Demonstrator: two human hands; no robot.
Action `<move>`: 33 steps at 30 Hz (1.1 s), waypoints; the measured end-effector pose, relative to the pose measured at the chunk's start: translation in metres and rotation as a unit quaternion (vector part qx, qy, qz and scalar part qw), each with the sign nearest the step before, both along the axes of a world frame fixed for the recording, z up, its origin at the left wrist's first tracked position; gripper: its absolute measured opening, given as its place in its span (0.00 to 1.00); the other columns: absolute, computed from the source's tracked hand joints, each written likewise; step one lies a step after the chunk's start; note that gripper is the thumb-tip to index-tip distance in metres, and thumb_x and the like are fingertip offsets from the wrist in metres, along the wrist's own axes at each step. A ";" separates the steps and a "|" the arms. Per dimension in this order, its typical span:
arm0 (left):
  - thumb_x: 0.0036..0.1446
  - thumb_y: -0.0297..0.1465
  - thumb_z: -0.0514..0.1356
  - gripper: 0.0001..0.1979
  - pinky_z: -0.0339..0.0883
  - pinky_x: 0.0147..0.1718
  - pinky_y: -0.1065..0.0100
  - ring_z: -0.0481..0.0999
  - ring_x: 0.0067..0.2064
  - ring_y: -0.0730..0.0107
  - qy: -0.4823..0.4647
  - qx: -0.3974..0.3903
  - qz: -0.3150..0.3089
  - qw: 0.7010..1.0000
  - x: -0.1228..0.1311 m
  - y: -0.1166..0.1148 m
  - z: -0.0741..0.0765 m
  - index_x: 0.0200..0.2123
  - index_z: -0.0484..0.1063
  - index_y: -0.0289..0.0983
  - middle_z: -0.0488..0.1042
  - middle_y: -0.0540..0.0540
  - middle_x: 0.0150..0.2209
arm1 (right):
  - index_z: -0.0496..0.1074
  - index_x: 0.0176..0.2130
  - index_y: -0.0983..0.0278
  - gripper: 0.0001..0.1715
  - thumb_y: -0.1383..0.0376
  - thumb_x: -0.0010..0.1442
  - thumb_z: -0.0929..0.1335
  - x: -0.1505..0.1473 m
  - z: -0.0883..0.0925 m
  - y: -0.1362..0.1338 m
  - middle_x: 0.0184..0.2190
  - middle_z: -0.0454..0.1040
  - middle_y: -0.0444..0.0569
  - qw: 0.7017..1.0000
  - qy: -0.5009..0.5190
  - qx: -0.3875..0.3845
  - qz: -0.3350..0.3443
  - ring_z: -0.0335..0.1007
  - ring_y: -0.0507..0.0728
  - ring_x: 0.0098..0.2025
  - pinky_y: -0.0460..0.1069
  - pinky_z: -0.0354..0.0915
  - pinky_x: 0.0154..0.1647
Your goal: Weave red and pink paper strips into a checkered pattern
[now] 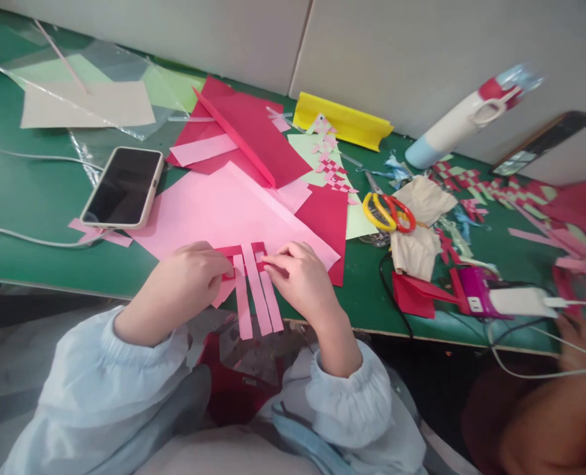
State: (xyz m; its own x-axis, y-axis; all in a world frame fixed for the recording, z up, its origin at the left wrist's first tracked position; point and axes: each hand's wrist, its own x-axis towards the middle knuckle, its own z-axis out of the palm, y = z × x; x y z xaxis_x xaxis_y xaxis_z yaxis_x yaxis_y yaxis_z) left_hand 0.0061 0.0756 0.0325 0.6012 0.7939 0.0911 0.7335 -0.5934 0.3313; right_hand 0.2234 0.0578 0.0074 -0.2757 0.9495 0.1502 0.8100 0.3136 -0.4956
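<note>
Several pink paper strips (256, 290) hang down past the table's front edge, crossed near their tops by a red paper strip (231, 251). My left hand (189, 280) is closed in a pinch at the left part of the red strip. From the other side, my right hand (303, 277) pinches the strips where pink and red cross, with thumb and index finger together. Both hands rest over a large pink paper sheet (208, 204). My fingers hide part of the crossing.
A phone (122, 188) lies left on the green table (35, 257). Red paper (258, 138) and a folded yellow piece (342, 122) are behind. Scissors (389, 211), a bottle (466, 119) and a power bank (520, 301) stand right. Another person's hand (583, 340) shows far right.
</note>
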 end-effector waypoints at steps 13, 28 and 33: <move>0.54 0.20 0.48 0.19 0.70 0.33 0.62 0.75 0.35 0.62 0.004 -0.004 0.005 1.000 0.000 -0.001 0.001 0.29 0.79 0.37 0.78 0.44 0.29 | 0.79 0.43 0.61 0.11 0.68 0.63 0.67 0.000 0.000 0.000 0.35 0.73 0.50 1.000 0.002 0.001 0.004 0.67 0.59 0.44 0.53 0.66 0.46; 0.60 0.24 0.48 0.18 0.71 0.36 0.59 0.76 0.38 0.60 -0.007 0.004 -0.034 0.999 -0.004 -0.009 0.001 0.34 0.79 0.38 0.79 0.44 0.32 | 0.78 0.41 0.62 0.11 0.68 0.64 0.65 -0.013 0.004 0.000 0.36 0.74 0.50 1.000 0.009 0.002 0.025 0.67 0.58 0.44 0.53 0.66 0.48; 0.64 0.30 0.50 0.15 0.69 0.33 0.60 0.76 0.37 0.59 0.005 0.041 -0.031 0.999 -0.013 -0.024 -0.001 0.36 0.78 0.38 0.79 0.44 0.34 | 0.78 0.43 0.63 0.12 0.67 0.65 0.65 -0.018 0.004 0.000 0.36 0.73 0.50 0.999 0.019 -0.001 0.051 0.67 0.58 0.44 0.52 0.66 0.48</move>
